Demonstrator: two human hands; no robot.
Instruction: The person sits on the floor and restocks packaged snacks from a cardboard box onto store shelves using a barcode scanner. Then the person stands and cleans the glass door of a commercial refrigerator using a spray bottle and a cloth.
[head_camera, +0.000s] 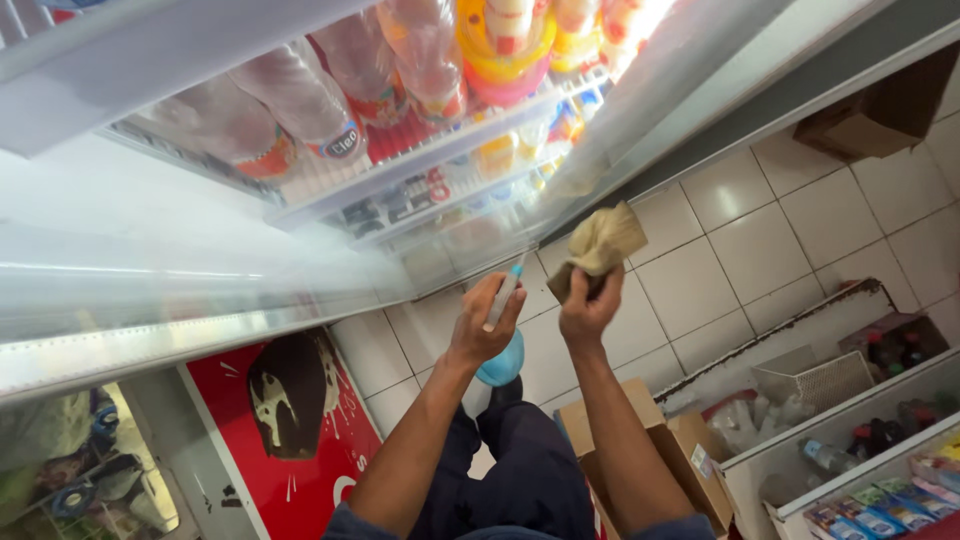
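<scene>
My left hand (484, 322) grips a spray bottle (502, 358) with a blue body and a pale trigger head, its nozzle pointing up toward the glass door of a drinks fridge (300, 270). Held up beside it, my right hand (588, 312) clutches a crumpled tan cloth (602, 242) close to the lower part of the glass door. Behind the glass, bottles of drink (300, 105) stand in rows on white shelves.
A red freezer panel with an ice-cream picture (290, 420) lies at lower left. An open cardboard box (690, 450) sits by my legs on the white tiled floor (760, 230). Shelves with snacks and bottles (880, 470) are at right; another box (880, 110) rests far right.
</scene>
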